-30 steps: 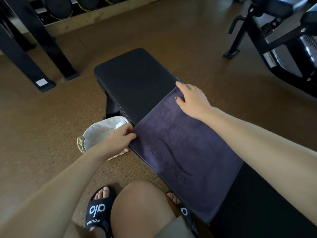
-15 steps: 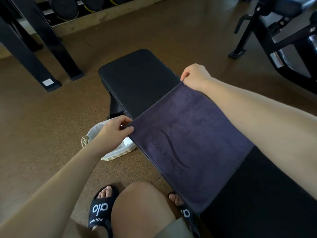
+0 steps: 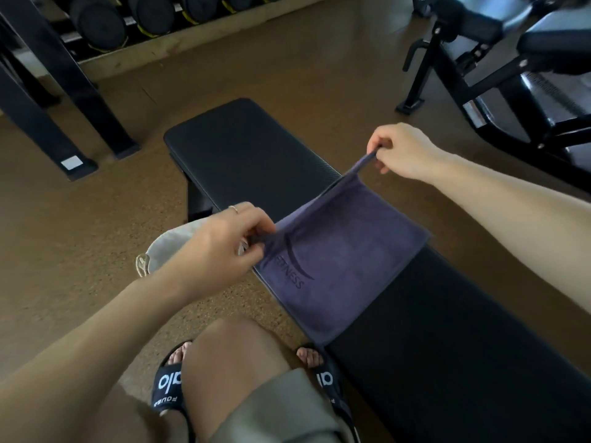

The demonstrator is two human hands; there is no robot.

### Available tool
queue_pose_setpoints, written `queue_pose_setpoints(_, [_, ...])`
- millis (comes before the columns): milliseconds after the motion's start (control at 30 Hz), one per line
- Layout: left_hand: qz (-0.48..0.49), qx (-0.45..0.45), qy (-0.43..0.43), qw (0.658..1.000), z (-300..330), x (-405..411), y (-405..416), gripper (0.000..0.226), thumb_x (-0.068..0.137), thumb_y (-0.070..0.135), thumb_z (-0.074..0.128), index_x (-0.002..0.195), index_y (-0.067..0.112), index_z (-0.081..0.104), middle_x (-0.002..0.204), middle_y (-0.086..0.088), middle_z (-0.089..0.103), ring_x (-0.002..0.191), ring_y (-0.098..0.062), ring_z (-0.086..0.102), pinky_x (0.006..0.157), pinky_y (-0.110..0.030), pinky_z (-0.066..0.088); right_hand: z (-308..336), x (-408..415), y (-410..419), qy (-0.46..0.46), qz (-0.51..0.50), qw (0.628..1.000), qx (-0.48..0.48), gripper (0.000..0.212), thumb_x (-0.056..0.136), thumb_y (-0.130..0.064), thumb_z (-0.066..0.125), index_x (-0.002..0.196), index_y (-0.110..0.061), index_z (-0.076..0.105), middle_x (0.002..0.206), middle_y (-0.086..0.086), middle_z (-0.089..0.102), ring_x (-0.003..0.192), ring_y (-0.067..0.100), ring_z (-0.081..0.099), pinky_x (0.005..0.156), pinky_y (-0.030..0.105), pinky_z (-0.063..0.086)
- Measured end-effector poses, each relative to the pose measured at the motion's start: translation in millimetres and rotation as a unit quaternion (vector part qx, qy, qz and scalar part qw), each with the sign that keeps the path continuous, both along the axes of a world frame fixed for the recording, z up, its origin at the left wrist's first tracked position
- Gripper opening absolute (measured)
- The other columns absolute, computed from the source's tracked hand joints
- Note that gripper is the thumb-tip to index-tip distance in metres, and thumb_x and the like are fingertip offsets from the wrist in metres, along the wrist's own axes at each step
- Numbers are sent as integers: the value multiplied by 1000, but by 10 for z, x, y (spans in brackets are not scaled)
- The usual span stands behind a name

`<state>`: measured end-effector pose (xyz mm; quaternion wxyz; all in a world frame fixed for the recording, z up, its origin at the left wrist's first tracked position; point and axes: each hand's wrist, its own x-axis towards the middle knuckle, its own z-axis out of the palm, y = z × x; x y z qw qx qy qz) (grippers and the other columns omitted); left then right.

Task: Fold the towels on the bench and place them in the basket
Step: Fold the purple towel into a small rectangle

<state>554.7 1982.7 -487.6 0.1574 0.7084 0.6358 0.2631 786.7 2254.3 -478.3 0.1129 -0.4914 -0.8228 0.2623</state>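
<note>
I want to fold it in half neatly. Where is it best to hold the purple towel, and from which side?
Probably by its two far corners, pinched from above, as the left hand and right hand do now. The towel lies flat along the bench, so lifting that short edge lets it fold toward the near end.

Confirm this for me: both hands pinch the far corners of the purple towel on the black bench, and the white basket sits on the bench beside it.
One detail is wrong. The head view shows the white basket on the floor beside the black bench, not on it. The rest holds: the left hand and right hand each pinch a far corner of the purple towel on the bench.
</note>
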Motion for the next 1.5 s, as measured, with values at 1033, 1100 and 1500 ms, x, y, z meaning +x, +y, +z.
queue_pose_setpoints(1033, [-167, -33, 269, 948, -661, 1115, -424, 24, 67, 10, 64, 87, 17, 53, 82, -2, 54, 62, -23, 52, 50, -36, 41, -787, 1112, -874, 5, -114, 993, -38, 7, 95, -17, 69, 101, -20, 66, 101, -1, 67, 91, 14, 64, 73, 23, 45])
queue_pose_setpoints(1100, [-164, -25, 265, 950, -691, 1120, -419, 20, 69, 12, 59, 87, 17, 50, 81, -2, 53, 62, -24, 52, 50, -37, 43, -777, 1120, -880, 8, -112, 993, -33, 9, 96, -16, 69, 103, -20, 66, 104, 0, 66, 95, 16, 64, 79, 26, 47])
queue_pose_setpoints(1500, [-135, 14, 273, 952, -766, 1207, -454, 9, 78, 25, 50, 83, 19, 52, 75, 1, 54, 59, -22, 54, 49, -34, 41, -802, 1116, -934, 18, -118, 992, -38, 12, 98, -14, 64, 109, -20, 63, 110, 1, 63, 101, 16, 61, 85, 29, 47])
